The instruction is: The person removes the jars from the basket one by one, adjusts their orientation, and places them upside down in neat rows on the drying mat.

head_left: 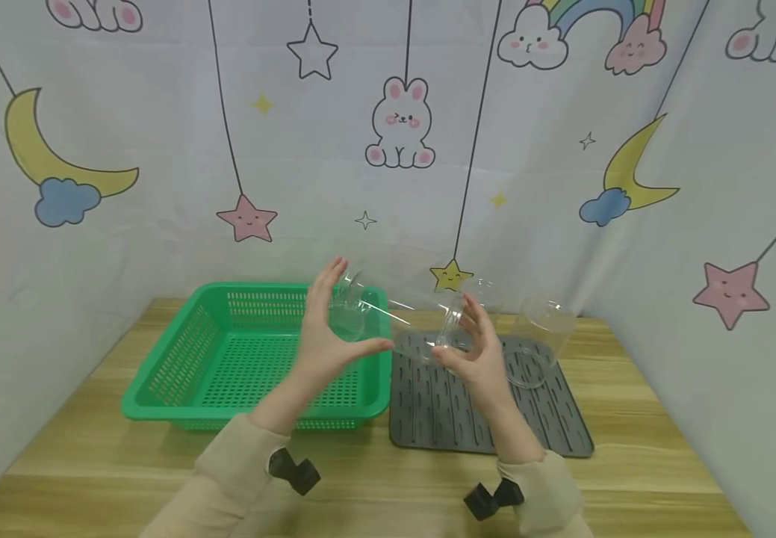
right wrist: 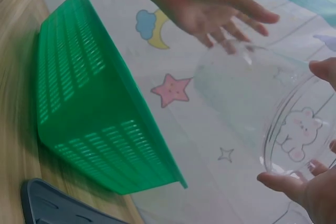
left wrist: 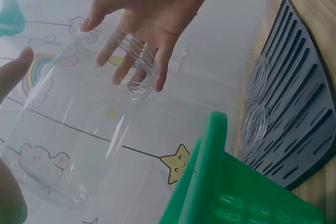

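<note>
my left sleeve (head_left: 240, 452) and right sleeve (head_left: 542, 489) lie nearest the head camera. the clear container (head_left: 404, 314) is held tilted in the air between my hands. judging by its smooth, see-through wall, expect it to be light, stiff, slippery and possibly fragile; grip at the ringed end (head_left: 453, 317). both forearms reach forward, palms facing. my right hand (head_left: 485, 366) pinches that end between thumb and fingers. my left hand (head_left: 326, 340) spreads thumb and fingers about the opposite end; contact there is unclear.

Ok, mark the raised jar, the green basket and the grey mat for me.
Raised jar (head_left: 406, 314): head view, middle of its clear side.
Green basket (head_left: 182, 414): head view, near rim.
Grey mat (left wrist: 296, 106): left wrist view, bare ribbed surface.
</note>
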Tool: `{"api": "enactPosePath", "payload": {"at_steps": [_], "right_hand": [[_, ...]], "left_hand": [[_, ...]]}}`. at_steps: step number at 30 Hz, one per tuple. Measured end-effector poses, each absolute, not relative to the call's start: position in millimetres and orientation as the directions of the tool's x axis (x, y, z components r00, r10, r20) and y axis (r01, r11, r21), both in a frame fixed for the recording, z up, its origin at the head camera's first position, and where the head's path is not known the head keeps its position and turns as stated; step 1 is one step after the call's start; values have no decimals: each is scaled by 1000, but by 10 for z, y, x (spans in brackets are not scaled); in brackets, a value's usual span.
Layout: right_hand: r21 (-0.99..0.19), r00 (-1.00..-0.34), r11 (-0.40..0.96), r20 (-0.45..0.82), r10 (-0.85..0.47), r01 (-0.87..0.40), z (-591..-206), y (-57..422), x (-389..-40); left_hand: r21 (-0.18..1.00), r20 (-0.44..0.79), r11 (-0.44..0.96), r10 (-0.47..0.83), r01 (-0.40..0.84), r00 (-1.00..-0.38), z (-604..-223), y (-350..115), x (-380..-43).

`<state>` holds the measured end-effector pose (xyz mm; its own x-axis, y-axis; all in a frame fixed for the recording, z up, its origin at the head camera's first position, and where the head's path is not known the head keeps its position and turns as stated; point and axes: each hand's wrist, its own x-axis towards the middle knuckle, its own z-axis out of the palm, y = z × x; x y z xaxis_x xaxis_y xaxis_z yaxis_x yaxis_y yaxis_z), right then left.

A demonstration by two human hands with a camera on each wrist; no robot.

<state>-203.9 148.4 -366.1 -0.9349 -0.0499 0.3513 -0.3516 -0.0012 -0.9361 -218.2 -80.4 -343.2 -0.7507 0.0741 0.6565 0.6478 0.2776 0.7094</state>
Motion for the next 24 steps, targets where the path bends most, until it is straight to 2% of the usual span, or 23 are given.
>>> {"api": "enactPosePath", "payload": {"at_steps": [4, 9, 15, 24], "right_hand": [[-912, -915, -89, 403, -12, -400, -3693, 1503, -2039], [-876, -894, -200, 449, -2, -440, -3775, 1484, -2050], [-843, -882, -316, 470, -37, -436, -3840, 1371, -2048], [-835, -911, -417, 411, -40, -359, -3869, 1163, -2012]], "left_hand": [[869, 481, 83, 95, 489, -871, -3405, -900, -2198], [931, 338, -214, 196, 296, -921, -3441, -982, -2281], [880, 263, -466, 317, 92, -911, -3528, -1020, -2352], [763, 308, -646, 405, -31, -861, -3554, -1005, -2368]]}}
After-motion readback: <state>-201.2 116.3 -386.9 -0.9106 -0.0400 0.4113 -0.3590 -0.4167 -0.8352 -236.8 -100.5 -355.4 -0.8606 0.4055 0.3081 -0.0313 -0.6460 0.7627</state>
